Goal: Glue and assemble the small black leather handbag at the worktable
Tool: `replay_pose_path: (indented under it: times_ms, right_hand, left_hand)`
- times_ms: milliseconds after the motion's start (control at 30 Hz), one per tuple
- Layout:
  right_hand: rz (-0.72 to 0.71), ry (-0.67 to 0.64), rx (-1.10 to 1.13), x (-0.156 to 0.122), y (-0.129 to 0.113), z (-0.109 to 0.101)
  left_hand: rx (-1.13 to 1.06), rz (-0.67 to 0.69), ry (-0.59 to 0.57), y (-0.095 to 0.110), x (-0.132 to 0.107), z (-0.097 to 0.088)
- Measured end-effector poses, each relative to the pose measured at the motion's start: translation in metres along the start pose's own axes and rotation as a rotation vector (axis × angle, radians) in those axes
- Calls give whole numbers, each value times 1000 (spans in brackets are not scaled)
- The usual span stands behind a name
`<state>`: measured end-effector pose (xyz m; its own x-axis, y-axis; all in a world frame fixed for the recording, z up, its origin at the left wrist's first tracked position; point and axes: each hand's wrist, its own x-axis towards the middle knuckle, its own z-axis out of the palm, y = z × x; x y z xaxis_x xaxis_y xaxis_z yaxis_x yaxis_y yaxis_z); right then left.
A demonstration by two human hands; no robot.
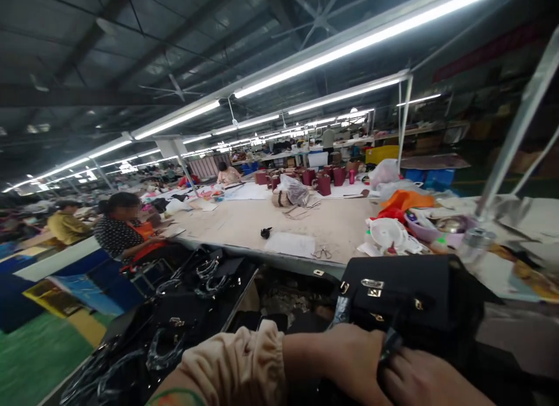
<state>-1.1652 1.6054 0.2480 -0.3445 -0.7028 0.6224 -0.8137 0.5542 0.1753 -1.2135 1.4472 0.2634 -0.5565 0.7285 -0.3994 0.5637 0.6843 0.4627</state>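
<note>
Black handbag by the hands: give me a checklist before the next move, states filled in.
1. Left hand and right hand at the front of the black handbag: ok, close together there.
2. Plastic wrap present on the handle: ok.
3. Metal clasp in view: ok.
4. Clasp latched: cannot tell.
5. Scissors away from the hands: ok, on the worktable.
6. Grip firm: cannot tell.

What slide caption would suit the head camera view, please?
Left hand and right hand side by side at a black handbag, before a cream worktable with scissors.
</note>
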Motion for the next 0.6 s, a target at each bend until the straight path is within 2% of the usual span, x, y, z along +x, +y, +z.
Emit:
replay_pose_path:
  times_ms: [133,233,333,467,600]
  right_hand:
    - [-44,-15,47,23,26,31]
    - [-111,-28,68,44,51,61]
    - [-215,-95,72,72,84,94]
    - [-344,-283,68,122,134,126]
    - [-387,-515,122,182,178,139]
  left_hand:
    - [-87,-132,149,-28,-2,-20]
    - [-165,-125,261,-54,-3,-36]
    - [-235,-87,421,-84,1,-54]
    - [-344,-92,567,-123,8,-87]
    - [-475,-78,699,-157,13,-132]
